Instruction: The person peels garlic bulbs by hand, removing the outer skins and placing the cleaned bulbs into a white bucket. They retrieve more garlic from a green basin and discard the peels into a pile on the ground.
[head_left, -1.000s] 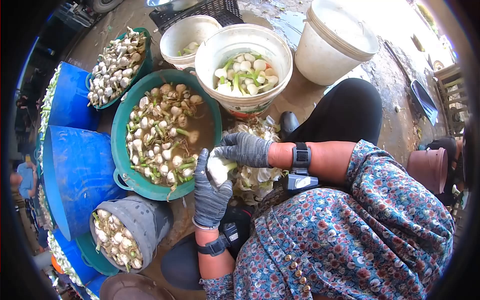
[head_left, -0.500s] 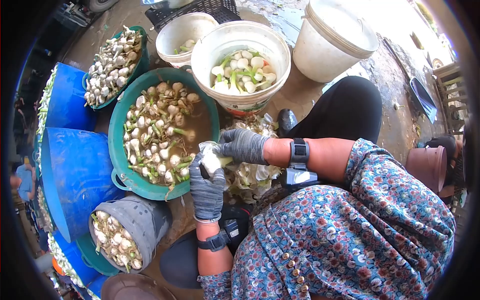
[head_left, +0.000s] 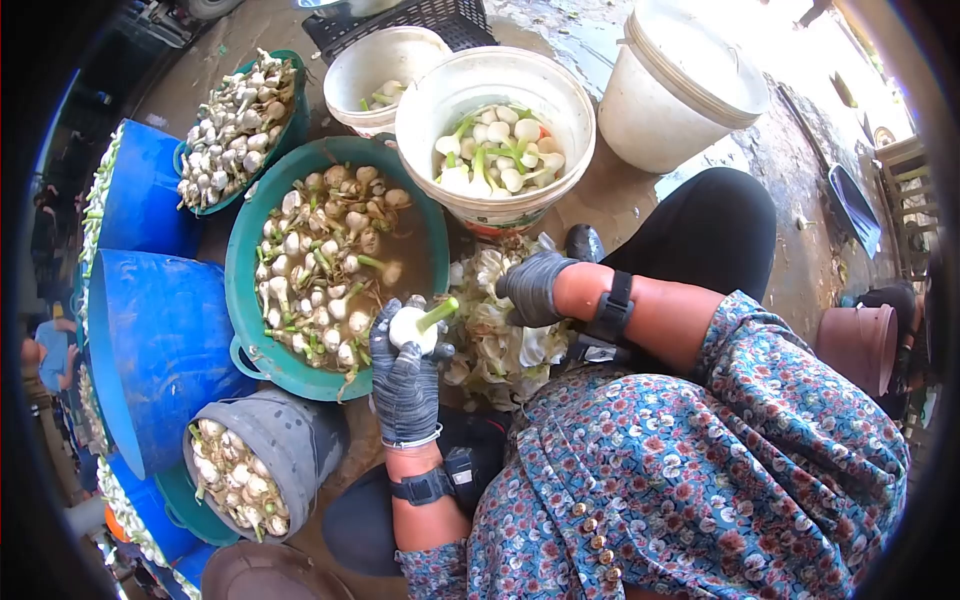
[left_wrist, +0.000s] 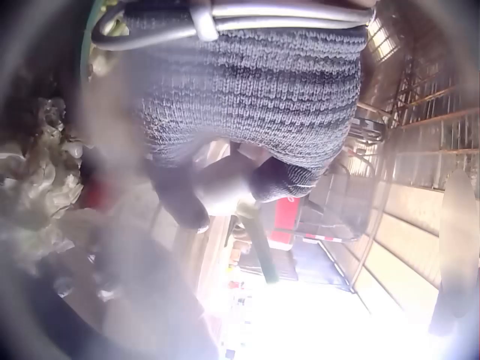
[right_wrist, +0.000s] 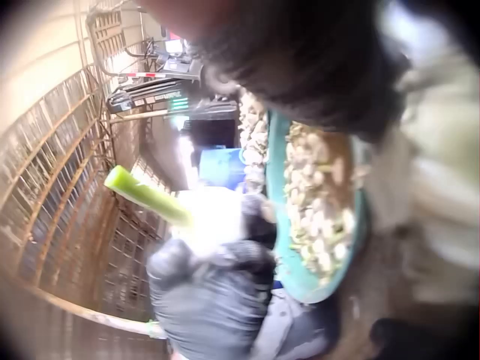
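The grey-gloved left hand (head_left: 404, 372) grips a peeled white onion bulb with a green stalk (head_left: 415, 325) and should hold firm, while the gloved right hand (head_left: 532, 287), fingers curled on nothing visible, hovers over the heap of pale peelings (head_left: 500, 345) on the floor.

A large round teal plastic basin (head_left: 240, 250) stands on the wet ground, full of onion bulbs in brown water. Behind it, a smaller teal tub (head_left: 290, 130) is heaped with unpeeled bulbs. A white plastic bucket (head_left: 560, 150) holds clean white bulbs, and a second, smaller white bucket (head_left: 350, 75) stands just beside it. A third white bucket (head_left: 660, 120) is further right. Blue plastic tubs (head_left: 150, 350) stand at the left. A grey bucket (head_left: 300, 440) leans nearby.
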